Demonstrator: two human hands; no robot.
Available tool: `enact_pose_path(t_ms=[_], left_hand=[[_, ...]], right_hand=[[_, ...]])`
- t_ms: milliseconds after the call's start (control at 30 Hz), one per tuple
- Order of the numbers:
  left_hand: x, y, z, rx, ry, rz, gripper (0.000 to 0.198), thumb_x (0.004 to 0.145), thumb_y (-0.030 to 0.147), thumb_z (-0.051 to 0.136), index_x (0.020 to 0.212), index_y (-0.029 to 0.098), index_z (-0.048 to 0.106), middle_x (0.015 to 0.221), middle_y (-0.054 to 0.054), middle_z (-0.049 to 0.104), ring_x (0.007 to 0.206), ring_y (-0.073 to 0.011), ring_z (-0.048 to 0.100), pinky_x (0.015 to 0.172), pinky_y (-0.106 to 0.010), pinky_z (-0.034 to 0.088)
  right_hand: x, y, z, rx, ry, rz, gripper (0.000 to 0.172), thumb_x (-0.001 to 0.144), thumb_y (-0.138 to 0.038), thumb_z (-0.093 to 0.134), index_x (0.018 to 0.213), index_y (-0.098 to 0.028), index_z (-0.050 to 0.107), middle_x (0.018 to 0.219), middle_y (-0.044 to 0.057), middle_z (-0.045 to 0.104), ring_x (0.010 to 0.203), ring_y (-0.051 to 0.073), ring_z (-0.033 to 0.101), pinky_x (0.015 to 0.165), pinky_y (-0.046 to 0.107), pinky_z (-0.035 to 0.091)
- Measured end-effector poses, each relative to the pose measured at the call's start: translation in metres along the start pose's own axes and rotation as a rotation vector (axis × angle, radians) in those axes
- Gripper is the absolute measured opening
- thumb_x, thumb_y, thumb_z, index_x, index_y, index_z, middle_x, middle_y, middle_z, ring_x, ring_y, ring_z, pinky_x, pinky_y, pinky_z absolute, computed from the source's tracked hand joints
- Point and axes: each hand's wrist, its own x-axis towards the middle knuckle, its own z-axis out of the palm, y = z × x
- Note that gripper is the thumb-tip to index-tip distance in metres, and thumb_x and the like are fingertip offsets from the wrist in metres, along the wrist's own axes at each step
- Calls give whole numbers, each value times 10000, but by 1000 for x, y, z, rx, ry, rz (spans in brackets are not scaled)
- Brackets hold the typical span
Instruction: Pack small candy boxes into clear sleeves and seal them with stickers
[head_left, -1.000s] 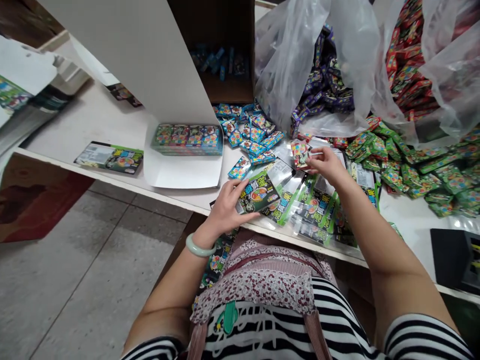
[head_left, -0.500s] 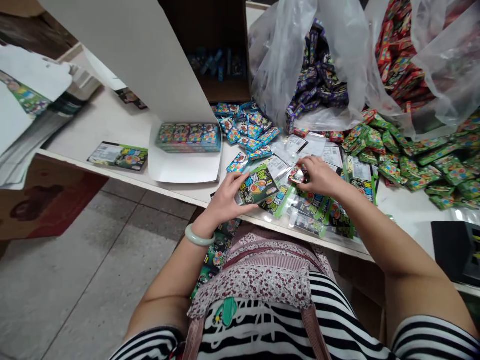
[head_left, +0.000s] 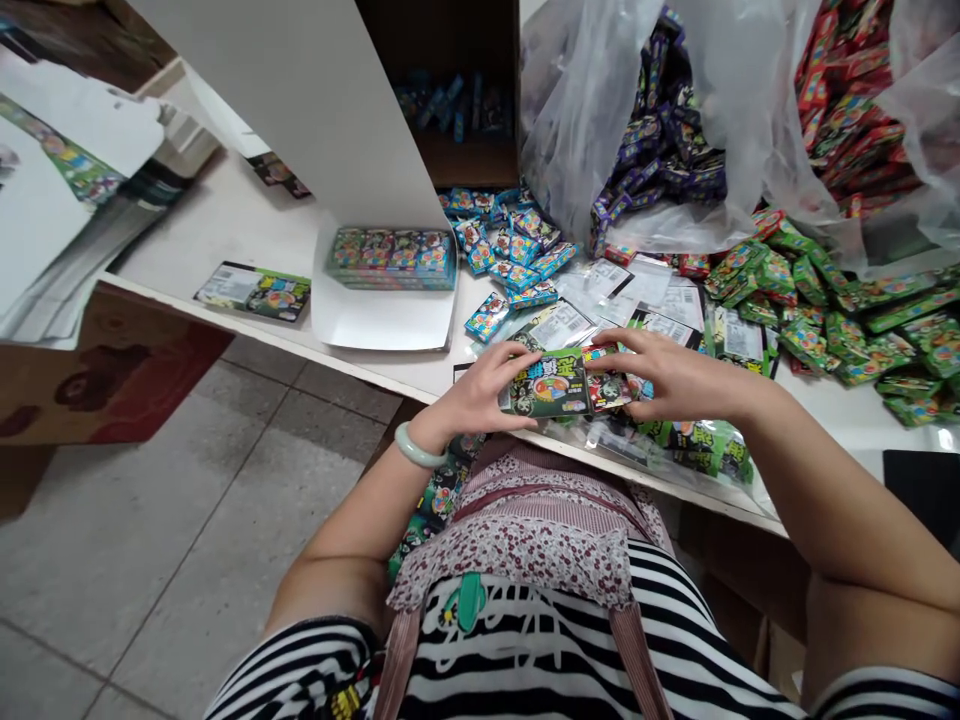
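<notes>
- Two bare hands work close together above the near edge of a white flat-topped table (head_left: pixel 832 420).
- The left hand (head_left: pixel 480 395), below a pale-green ring-shaped bangle (head_left: pixel 418 447), grips a flat black-and-green printed box (head_left: pixel 551 388), fingers along its far edge and thumb along its near one.
- The right hand (head_left: pixel 667 375) has its fingers and thumb closed around a small red printed box (head_left: pixel 609 392), which meets the right end of the flat one; whether any of it is inside, I cannot tell.
- Beneath and beside the right hand lie clear plastic packs with black-and-green cards (head_left: pixel 697 450).
- Beyond the hands lie small blue printed packets (head_left: pixel 517 270); to the right, a heap of small green printed packets (head_left: pixel 862 320).
- Well to the left stands an open white cardboard carton (head_left: pixel 386 325), holding rows of small multicoloured boxes (head_left: pixel 394 262).
</notes>
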Motion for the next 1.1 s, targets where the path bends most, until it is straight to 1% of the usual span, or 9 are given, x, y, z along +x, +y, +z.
enact_pose_path(t_ms=[133,333,433,567,633,700,767,933,1100], left_hand=[[5,1,-1,-44,-43,-16,896,773,588,778,1524,272,404,1350,-149,511,1262,-342,552,1067,-575,516],[8,3,2,-56,50,-62,900,755,612,785,1505,255,438,1324,-142,516,1253,-341,549,1081,-585,500],[4,3,4,-22,108,-95,906,762,611,782,1517,272,414,1336,-139,502,1254,-335,543,1075,-586,503],[2,3,6,-10,133,-25,920,776,609,772,1539,280,377,1319,-136,502,1227,-331,552,1043,-582,526],[2,2,5,3,169,-25,925,783,598,772,1551,287,361,1312,-131,500,1224,-332,550,1042,-583,527],[2,1,1,22,208,-49,921,787,590,773,1556,301,356,1320,-125,491,1230,-332,545,1054,-583,521],[1,1,-4,37,225,-57,926,785,592,775,1559,309,353,1323,-121,487,1231,-330,543,1058,-580,520],[1,5,-10,49,245,-41,931,792,587,772,1565,287,346,1306,-129,496,1208,-321,552,1025,-549,547],[-7,-1,-14,79,278,-79,920,804,597,754,1568,296,339,1312,-132,495,1207,-334,550,1025,-558,543]], right_hand=[[5,2,1,7,-11,6,629,753,-192,719,1364,-299,616,1511,100,516,1374,353,512,1131,578,428],[10,-1,9,129,135,35,798,803,-317,741,1513,-246,386,1570,147,403,1490,307,377,1206,508,382],[7,-13,17,116,242,77,620,871,-378,681,1443,-285,459,1470,126,526,1474,334,394,1222,603,310],[10,-19,24,208,235,53,421,935,-392,602,1351,-347,552,1363,58,647,1484,323,397,1238,661,204],[23,-3,18,285,353,107,353,948,-384,579,1298,-337,598,1248,46,708,1388,302,519,1207,613,300],[46,28,7,312,587,271,271,966,-356,528,1197,-287,652,1108,52,740,1195,274,651,1105,533,440],[79,65,-5,235,784,469,241,937,-305,546,1128,-220,665,1099,86,731,1094,276,673,1024,492,491],[157,125,-12,72,748,688,593,777,-239,723,1327,-139,525,1246,164,666,1182,338,604,1037,500,456],[150,137,-7,208,859,729,355,829,-246,610,1177,-201,558,1015,79,696,981,260,668,928,428,514]])
